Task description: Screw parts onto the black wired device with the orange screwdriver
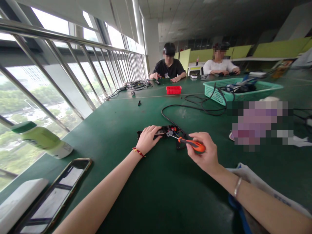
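Observation:
My left hand (149,139) is closed over the near end of an opened black corded device (167,131), which lies on the green table with its inner parts showing. Between the fingers of my right hand (206,149) is a screwdriver (193,144) with an orange and black handle. Its thin shaft points left, and the tip reaches the metal and red parts inside the device. Whether the tip sits on a screw is too small to tell. A black cord (168,109) runs from the device's right part toward the back right.
A teal basket (214,94) of cables and parts stands at back right, and a red tray (174,90) at the far middle. A bottle (42,139), a phone (58,195) and a white box (21,201) lie left. Two people sit across the table. A cloth (258,185) lies under my right forearm.

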The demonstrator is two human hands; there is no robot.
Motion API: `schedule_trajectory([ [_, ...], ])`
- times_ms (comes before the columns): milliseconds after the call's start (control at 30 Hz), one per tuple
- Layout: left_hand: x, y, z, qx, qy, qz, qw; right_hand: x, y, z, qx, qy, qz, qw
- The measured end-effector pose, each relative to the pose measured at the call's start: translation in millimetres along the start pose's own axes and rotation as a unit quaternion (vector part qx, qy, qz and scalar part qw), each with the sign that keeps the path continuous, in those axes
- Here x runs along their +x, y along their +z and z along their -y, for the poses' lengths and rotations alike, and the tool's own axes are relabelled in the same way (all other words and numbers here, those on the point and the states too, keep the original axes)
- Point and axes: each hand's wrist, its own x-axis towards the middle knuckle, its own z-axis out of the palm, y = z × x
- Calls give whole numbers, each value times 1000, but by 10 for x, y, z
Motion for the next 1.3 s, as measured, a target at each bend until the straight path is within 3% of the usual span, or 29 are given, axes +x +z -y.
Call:
schedule_trajectory([
  [133,2,-1,0,2,1,0,1000,-23,22,-17,29,-4,-21,999],
  [367,-9,1,5,10,7,-1,1000,-22,-4,-5,-5,-3,20,1000],
  [600,-6,4,3,8,9,-5,1000,-44,20,-21,12,7,-30,999],
  [867,-6,-5,-5,7,10,-6,1000,5,-20,14,-32,0,11,999],
  [1100,-8,-6,-14,12,7,-3,1000,-50,13,-25,22,8,-26,999],
  [1300,-9,-15,-18,8,11,-8,1000,11,-39,20,-25,-16,39,999],
])
